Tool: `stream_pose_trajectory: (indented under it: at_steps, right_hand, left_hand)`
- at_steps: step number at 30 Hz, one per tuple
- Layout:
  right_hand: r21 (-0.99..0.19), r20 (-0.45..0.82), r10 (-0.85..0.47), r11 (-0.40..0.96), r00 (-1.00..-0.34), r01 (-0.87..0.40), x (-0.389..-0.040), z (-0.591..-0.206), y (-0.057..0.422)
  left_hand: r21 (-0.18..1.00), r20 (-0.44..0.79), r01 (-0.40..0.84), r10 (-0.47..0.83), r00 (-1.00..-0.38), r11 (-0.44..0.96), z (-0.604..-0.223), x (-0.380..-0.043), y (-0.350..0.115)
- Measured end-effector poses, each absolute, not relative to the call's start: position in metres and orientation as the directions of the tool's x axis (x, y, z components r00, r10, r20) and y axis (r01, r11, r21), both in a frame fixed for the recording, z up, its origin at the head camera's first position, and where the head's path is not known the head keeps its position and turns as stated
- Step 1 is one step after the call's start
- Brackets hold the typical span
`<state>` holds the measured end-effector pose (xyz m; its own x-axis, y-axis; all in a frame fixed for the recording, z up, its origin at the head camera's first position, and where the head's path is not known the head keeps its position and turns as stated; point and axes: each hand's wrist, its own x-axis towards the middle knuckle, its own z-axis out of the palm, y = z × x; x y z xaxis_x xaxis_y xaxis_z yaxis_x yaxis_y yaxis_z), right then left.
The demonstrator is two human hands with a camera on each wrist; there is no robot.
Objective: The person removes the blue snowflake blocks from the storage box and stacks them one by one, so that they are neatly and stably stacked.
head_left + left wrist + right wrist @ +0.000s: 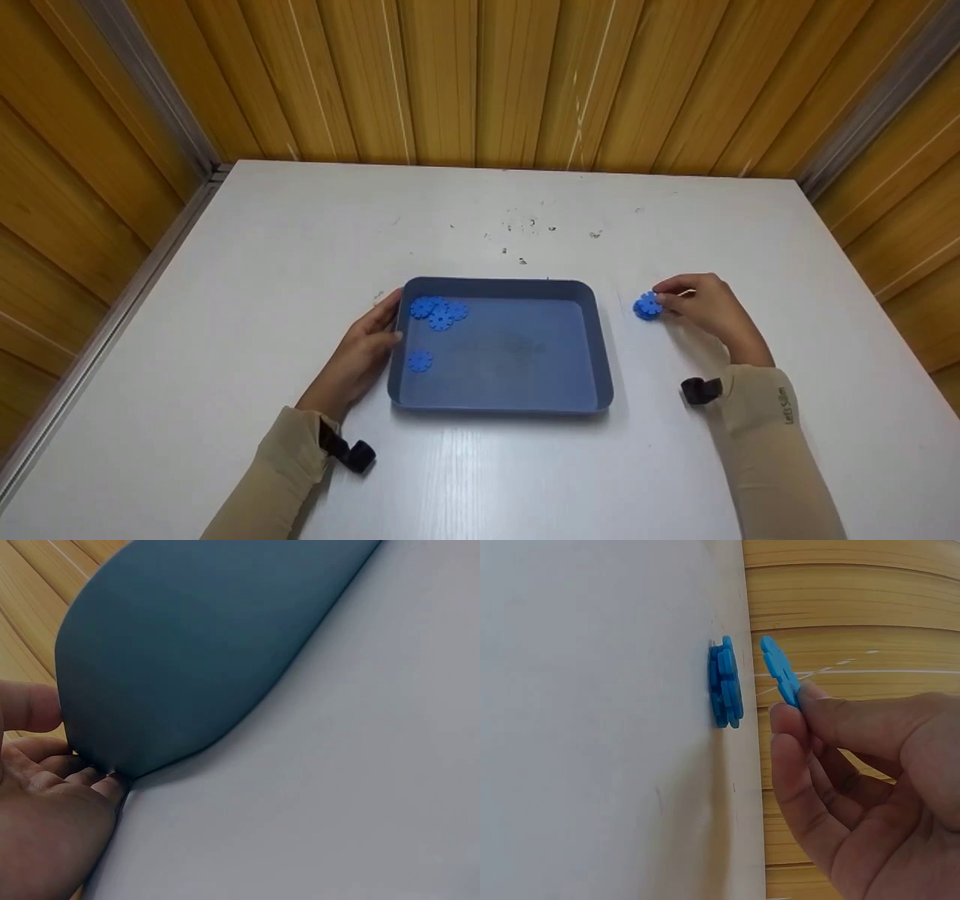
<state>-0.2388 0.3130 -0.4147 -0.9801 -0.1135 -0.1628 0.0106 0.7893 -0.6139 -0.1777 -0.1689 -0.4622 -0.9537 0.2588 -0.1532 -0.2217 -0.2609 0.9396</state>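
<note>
A shallow grey-blue tray (pixel 502 356) lies on the white table, with several blue notched plastic discs (pixel 441 319) overlapping in its far left corner and a single disc (pixel 421 361) nearer its left wall. My left hand (pixel 364 349) rests against the tray's left side. In the left wrist view its fingertips (pixel 105 784) touch the tray's outer wall (pixel 195 645). To the right of the tray, my right hand (pixel 705 304) pinches one blue notched disc (pixel 780 669) between thumb and forefinger. That disc is held just above a small stack of discs (pixel 726 686) on the table.
The white table (pixel 510 480) carries dark scuff marks (pixel 523 261) beyond the tray. Wood-patterned panels (pixel 442 82) rise behind it and on both sides. Each wrist wears a small black camera (pixel 703 390).
</note>
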Motion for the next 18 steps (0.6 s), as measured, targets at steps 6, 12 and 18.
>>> stream_pose_trajectory:
  at_steps: [6,12,18]
  right_hand:
    - [-0.613,-0.181,-0.118,0.79,-0.976,0.018,-0.2401,-0.4159,0.3144]
    - [-0.611,-0.175,-0.11,0.791,-0.978,0.02,-0.2395,-0.4165,0.3137]
    - [-0.609,-0.192,-0.103,0.792,-0.976,0.036,-0.2382,-0.4175,0.3139]
  left_hand:
    - [0.936,-0.149,-0.219,0.254,-0.956,-0.276,-0.4612,-0.1777,-0.1683]
    - [0.94,-0.149,-0.215,0.249,-0.957,-0.265,-0.4612,-0.1777,-0.1681]
    - [0.937,-0.162,-0.227,0.249,-0.955,-0.264,-0.4627,-0.1781,-0.1682]
